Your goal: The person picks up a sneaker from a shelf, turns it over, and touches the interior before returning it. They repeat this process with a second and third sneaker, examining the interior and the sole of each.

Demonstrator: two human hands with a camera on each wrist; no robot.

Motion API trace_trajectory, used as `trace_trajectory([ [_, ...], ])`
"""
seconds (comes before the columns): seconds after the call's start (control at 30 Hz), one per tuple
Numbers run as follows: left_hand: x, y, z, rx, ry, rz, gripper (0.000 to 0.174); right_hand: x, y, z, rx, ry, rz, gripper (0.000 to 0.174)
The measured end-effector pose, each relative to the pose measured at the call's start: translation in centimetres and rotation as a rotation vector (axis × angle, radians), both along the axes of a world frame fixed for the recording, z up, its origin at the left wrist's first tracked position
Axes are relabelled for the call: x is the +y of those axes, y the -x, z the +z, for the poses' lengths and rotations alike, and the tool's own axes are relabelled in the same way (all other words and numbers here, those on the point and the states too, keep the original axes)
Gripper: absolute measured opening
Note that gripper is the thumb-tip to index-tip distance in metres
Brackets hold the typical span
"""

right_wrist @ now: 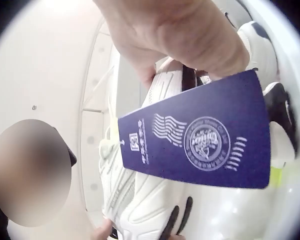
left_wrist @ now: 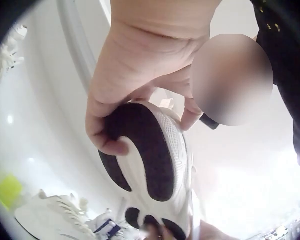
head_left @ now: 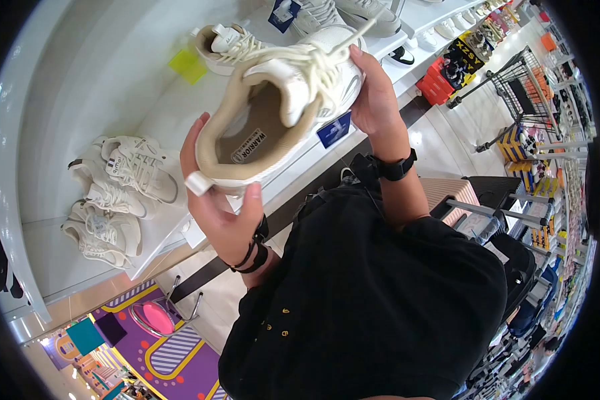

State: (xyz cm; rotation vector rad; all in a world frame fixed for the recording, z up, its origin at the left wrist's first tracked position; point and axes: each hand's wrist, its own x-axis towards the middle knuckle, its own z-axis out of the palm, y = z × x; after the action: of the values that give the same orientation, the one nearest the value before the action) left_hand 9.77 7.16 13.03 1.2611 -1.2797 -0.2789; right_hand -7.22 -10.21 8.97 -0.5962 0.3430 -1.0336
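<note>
A white sneaker (head_left: 340, 73) with a beige lining and cream laces is raised in front of the shelf, its opening facing up toward the head camera. Inside, the insole (head_left: 250, 143) reads WARRIOR. My left hand (head_left: 223, 220) grips the heel end, and in the left wrist view its fingers curl onto the black-and-white sole (left_wrist: 157, 150). At the toe end, my right hand (head_left: 378, 100) holds the shoe by its side. A blue paper tag (right_wrist: 200, 135) hangs beside the sneaker and covers part of it in the right wrist view.
Several white sneakers (head_left: 140, 170) stand on the white shelf (head_left: 43, 240) at left. Another beige-lined shoe (head_left: 223, 47) sits behind the held one, near a yellow-green card (head_left: 188, 65). A shopping cart (head_left: 523, 90) and a pink suitcase (head_left: 440, 197) are at right.
</note>
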Motion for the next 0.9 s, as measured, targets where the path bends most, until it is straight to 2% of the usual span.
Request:
trace_trajectory([
  [0.17,0.0,-1.6,-1.2,0.148,0.029,-0.088,0.072,-0.1,-0.2,-0.7,0.085,-0.005,0.024,0.044],
  [0.23,0.1,-1.9,-1.4,0.057,0.02,0.067,0.069,0.2,-0.2,-0.5,0.083,0.003,0.012,0.043],
  [0.27,0.2,-1.6,-1.0,0.057,0.022,0.071,0.069,0.4,-0.4,-0.3,0.062,0.04,-0.049,0.043],
  [0.33,0.3,-0.6,0.0,-0.264,0.115,0.514,0.055,0.9,-0.6,-0.1,0.041,0.077,-0.106,0.044],
  [0.37,0.6,-0.3,0.0,-0.264,0.115,0.518,0.055,1.2,-0.7,0.1,0.049,0.139,-0.155,0.046],
  [0.47,0.4,0.8,0.4,-0.238,0.197,0.438,0.027,1.9,-1.1,0.1,0.087,0.275,-0.244,0.05],
  [0.5,0.0,1.2,0.5,-0.238,0.198,0.444,0.027,2.1,-1.3,0.1,0.116,0.348,-0.286,0.052],
  [0.57,-0.6,1.9,0.6,0.016,-0.103,0.34,0.027,2.4,-1.5,0.2,0.11,0.355,-0.27,0.054],
  [0.63,-0.8,2.0,0.1,0.056,-0.097,0.364,0.028,2.3,-1.5,-0.4,0.163,0.483,-0.272,0.055],
  [0.7,-0.6,2.0,0.0,0.312,-0.179,0.344,0.037,2.4,-1.2,-0.4,0.177,0.474,-0.234,0.056],
  [0.9,-0.9,2.4,-0.1,0.335,0.029,0.344,0.033,2.5,-1.2,-0.3,0.154,0.389,-0.139,0.067],
])
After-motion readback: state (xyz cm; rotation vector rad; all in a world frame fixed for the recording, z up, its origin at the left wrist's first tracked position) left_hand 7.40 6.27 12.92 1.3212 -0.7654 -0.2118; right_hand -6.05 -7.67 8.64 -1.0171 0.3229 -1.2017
